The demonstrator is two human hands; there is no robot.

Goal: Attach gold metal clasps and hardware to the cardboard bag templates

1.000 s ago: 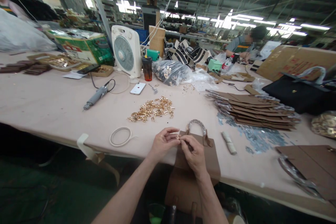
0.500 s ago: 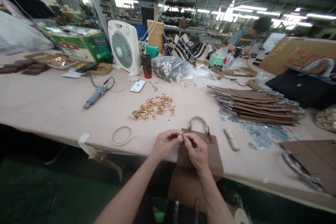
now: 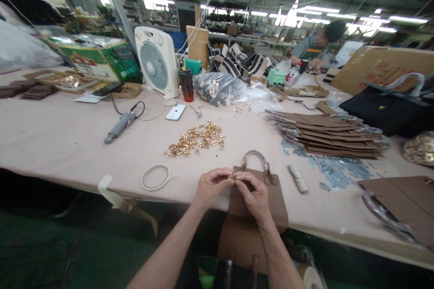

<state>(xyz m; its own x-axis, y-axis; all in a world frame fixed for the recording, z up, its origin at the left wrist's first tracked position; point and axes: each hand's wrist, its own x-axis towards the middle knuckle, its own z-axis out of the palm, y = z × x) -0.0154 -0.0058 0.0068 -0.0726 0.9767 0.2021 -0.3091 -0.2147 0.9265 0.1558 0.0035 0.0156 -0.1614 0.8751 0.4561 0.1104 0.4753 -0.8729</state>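
Observation:
My left hand and my right hand meet at the table's near edge, both pinching a small gold metal fitting between the fingertips. They hover over a brown leather bag panel with a plastic-wrapped handle, which hangs over the table's edge. A pile of similar gold fittings lies on the table just beyond my hands.
A white tape ring lies left of my hands, a small roll to the right. Stacked brown panels, an electric screwdriver, a white phone, a cup and a fan stand farther back. Another person works at the far right.
My hands stay together on the fitting, fingers shifting slightly. The view has drifted a little; nothing else on the table has moved.

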